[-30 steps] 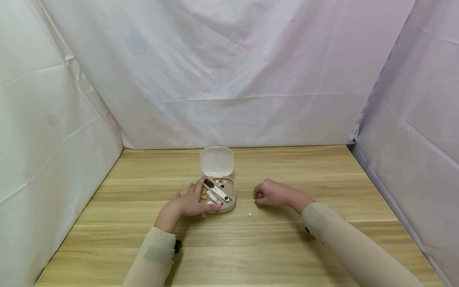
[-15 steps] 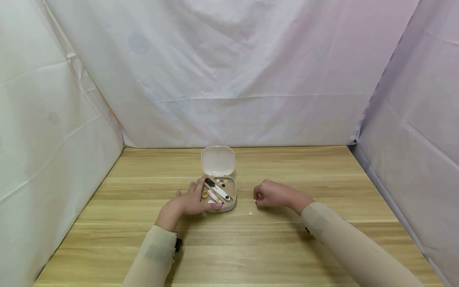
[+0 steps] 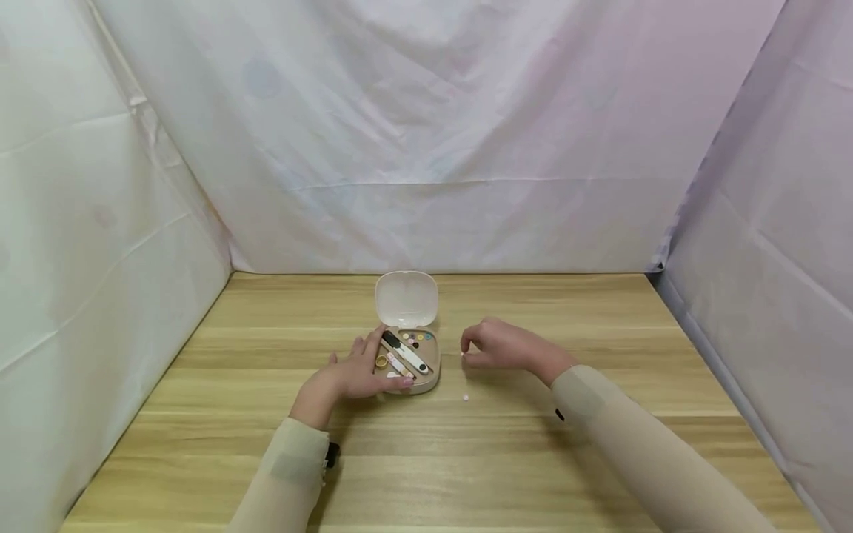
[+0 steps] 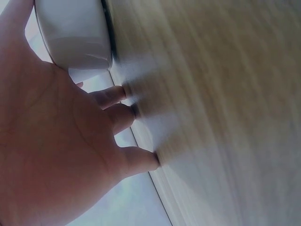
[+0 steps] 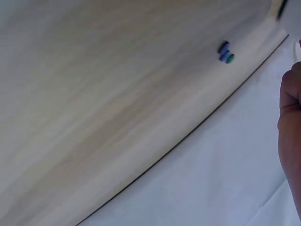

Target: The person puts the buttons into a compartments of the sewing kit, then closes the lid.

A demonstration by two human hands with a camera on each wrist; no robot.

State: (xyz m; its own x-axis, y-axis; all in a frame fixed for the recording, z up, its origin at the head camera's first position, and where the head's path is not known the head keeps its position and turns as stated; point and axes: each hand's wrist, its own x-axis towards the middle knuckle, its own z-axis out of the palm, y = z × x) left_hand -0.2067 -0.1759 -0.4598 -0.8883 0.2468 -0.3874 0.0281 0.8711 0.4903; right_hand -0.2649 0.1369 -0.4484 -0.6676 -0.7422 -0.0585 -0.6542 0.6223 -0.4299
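A beige sewing kit box (image 3: 435, 376) stands on the table with its lid (image 3: 406, 299) raised. In it lie white-handled thread snips with a black end (image 3: 408, 354), a gold ring-shaped thimble (image 3: 381, 361), a pale pink-and-white strip (image 3: 397, 365) and several coloured buttons (image 3: 420, 337). My left hand (image 3: 353, 376) rests along the box's left side, thumb at the front rim, fingers spread; other fingertips touch the table in the left wrist view. Right of the box, my right hand (image 3: 500, 346) pinches a small white button (image 3: 463, 354) between thumb and forefinger. A pale pink button (image 3: 466, 398) lies on the table.
White cloth (image 3: 426, 148) hangs behind the wooden table (image 3: 466, 474) and along both sides. In the right wrist view, small blue and green pieces (image 5: 226, 52) lie on the table; their kind is unclear.
My right hand has lifted the small white button from the table and moved slightly left and away from me. The left hand stays on the box.
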